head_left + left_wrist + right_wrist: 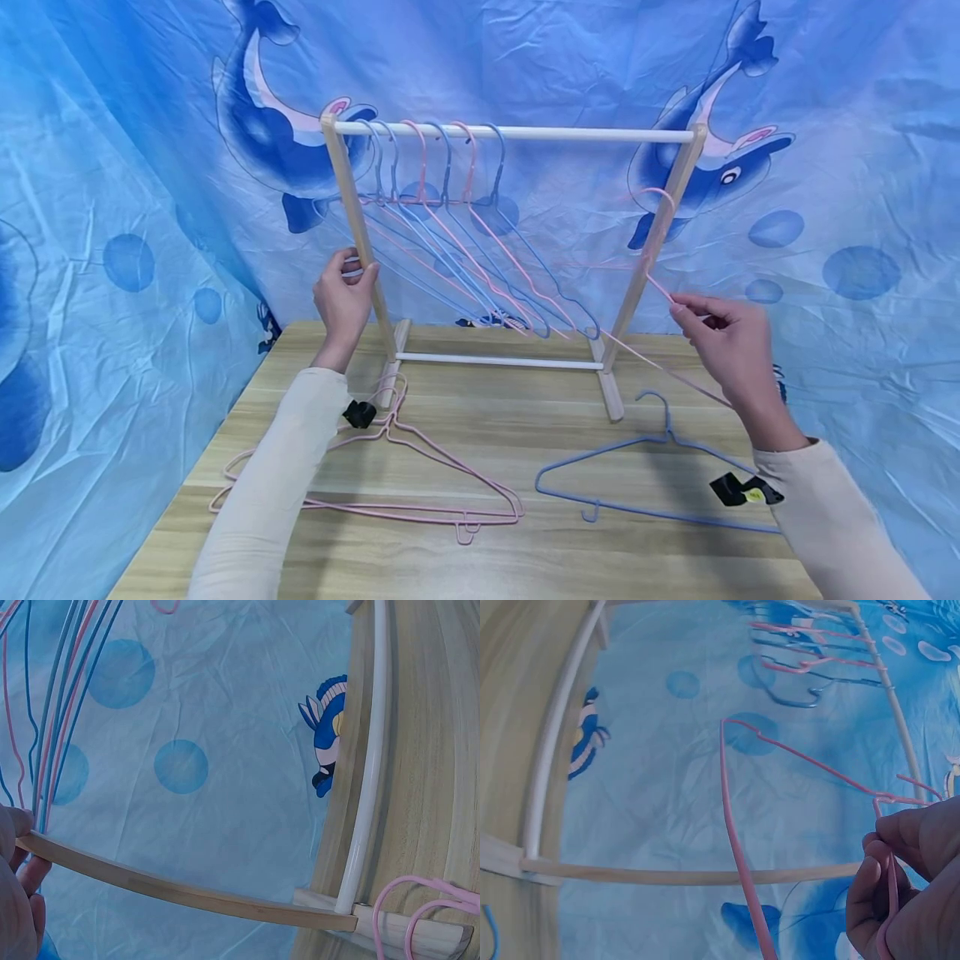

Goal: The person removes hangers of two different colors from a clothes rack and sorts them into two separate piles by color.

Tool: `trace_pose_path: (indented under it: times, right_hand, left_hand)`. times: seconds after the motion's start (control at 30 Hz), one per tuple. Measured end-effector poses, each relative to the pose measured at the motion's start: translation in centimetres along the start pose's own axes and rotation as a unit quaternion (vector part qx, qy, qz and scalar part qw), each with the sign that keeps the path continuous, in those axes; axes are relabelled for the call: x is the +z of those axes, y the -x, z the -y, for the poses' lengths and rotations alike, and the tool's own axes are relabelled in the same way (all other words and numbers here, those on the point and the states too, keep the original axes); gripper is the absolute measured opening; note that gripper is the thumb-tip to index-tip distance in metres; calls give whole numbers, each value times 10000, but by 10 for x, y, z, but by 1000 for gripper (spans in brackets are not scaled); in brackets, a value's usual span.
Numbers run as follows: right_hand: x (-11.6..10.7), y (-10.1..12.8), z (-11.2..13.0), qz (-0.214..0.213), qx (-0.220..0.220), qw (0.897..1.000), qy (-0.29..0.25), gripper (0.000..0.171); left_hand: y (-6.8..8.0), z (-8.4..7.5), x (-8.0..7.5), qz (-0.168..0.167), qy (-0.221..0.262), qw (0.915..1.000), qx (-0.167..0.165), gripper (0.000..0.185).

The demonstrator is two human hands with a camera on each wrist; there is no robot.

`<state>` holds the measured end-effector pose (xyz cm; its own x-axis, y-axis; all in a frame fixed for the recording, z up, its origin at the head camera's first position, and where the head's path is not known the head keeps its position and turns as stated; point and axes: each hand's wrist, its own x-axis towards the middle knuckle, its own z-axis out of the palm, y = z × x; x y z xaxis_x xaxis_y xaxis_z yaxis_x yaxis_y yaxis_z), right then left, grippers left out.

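Observation:
A wooden clothes rack [681, 171] with a white top bar stands on the table. My left hand [345, 296] pinches its left post between thumb and fingers, and the left wrist view shows that post [187, 894] running down to the foot. On the bar's left half hang several blue and pink hangers, the rightmost a blue hanger [501, 158]. At the right post, my right hand [731, 350] holds a pink hanger [735, 825] by one sloping shoulder. Its hook is up near the top bar's right end, and its far side reaches inside the rack frame in the right wrist view.
Pink hangers [450, 465] lie overlapped on the table [420, 571] at front left, close to the left foot of the rack. A blue hanger [577, 457] lies at front right, beneath the right forearm. A blue dolphin-print curtain [555, 50] hangs behind.

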<state>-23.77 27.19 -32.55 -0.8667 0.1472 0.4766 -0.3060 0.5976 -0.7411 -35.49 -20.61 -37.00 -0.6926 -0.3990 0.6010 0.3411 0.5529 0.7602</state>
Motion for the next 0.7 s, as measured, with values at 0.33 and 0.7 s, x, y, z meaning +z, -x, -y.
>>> trace_pose_path:
  times: [0.33, 0.7]
  right_hand:
    - [0, 16, -20, 121, 116, 9995, 276, 33]
    - [4, 38, -40, 368, 69, 9978, 554, 30]
  left_hand:
    - [-1, 0, 0, 16, -41, 10000, -30, 32]
    - [-2, 0, 1, -25, -42, 10000, -32, 31]
